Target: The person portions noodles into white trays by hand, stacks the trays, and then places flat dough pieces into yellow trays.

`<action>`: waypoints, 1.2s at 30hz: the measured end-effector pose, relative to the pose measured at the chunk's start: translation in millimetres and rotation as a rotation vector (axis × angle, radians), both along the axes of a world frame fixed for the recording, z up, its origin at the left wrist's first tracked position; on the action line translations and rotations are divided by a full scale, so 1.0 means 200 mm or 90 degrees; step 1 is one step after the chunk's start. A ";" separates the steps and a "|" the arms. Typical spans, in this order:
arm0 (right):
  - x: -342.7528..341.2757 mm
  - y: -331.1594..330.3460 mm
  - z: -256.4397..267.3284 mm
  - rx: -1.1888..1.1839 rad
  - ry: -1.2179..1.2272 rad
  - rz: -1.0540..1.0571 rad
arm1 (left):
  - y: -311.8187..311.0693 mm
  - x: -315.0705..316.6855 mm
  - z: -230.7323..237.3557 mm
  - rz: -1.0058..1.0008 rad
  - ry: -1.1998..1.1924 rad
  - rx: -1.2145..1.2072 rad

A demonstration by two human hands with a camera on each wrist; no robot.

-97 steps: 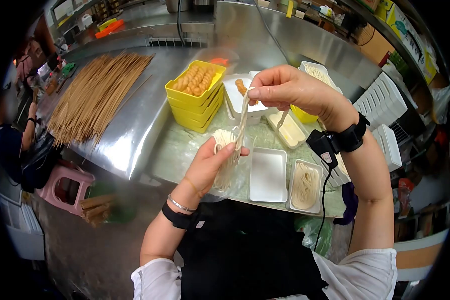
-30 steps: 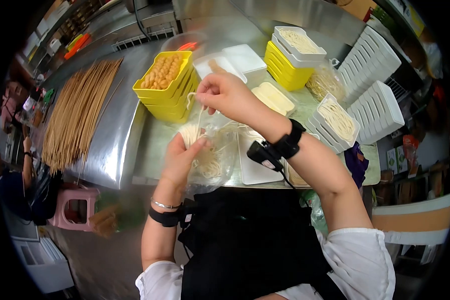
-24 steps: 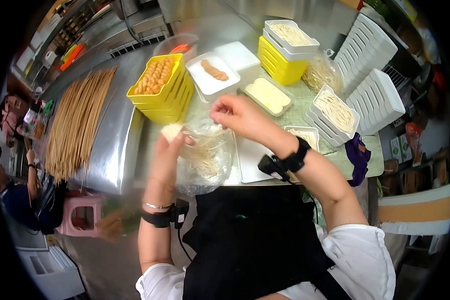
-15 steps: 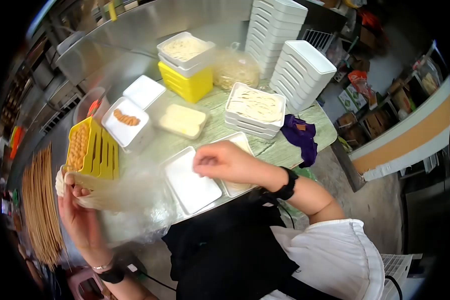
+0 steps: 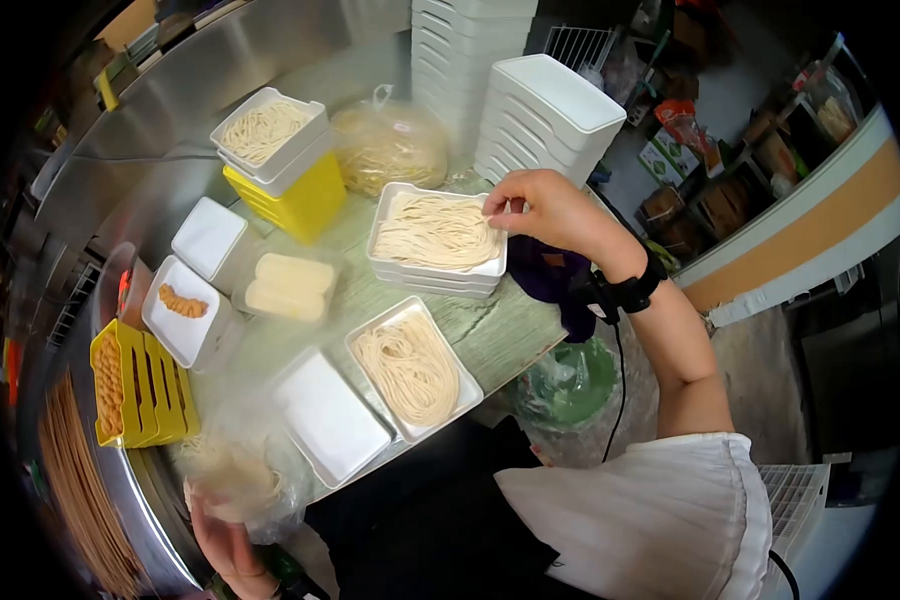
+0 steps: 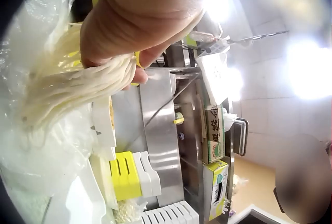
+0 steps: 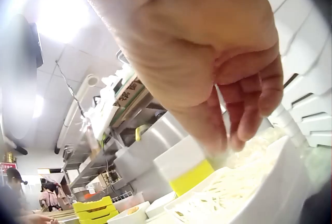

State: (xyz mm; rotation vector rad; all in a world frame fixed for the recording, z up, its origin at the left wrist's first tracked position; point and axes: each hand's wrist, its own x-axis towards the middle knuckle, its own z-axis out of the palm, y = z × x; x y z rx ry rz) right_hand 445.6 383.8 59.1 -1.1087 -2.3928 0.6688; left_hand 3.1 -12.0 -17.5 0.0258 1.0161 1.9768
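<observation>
— Since the earlier frame, our right hand (image 5: pixel 560 215) has moved from over the blank white tray (image 5: pixel 332 415) to the stacked trays (image 5: pixel 435 283), and our left (image 6: pixel 150 16) has come nearer us.

— What are we holding?

— Our left fingers curl round a noodle bundle (image 6: pixel 78 89) above clear plastic (image 6: pixel 57 156); our right fingertips pinch the stacked noodles (image 5: pixel 435 232) at their corner.

— How will they handle?

— Light, limp, probably easily torn; we'd best grip the bundle's gathered end.

— Our count?

— One bundle, three noodle-topped trays, one noodle bag (image 5: pixel 390 150), two pale slabs (image 5: pixel 290 285), one brown twist (image 5: pixel 182 302). The basketed twists (image 5: pixel 109 385) we can't count.
</observation>
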 end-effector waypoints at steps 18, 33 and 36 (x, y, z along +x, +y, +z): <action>0.06 0.28 -0.07 -0.269 -0.104 0.048 | 0.07 0.08 0.00 -0.095 0.045 0.033; 0.13 -0.46 0.32 -0.164 0.141 -0.096 | 0.05 0.06 0.01 -0.189 -0.003 0.175; 0.06 -0.61 0.12 -0.172 0.087 -0.120 | 0.04 0.10 0.02 -0.089 0.003 0.100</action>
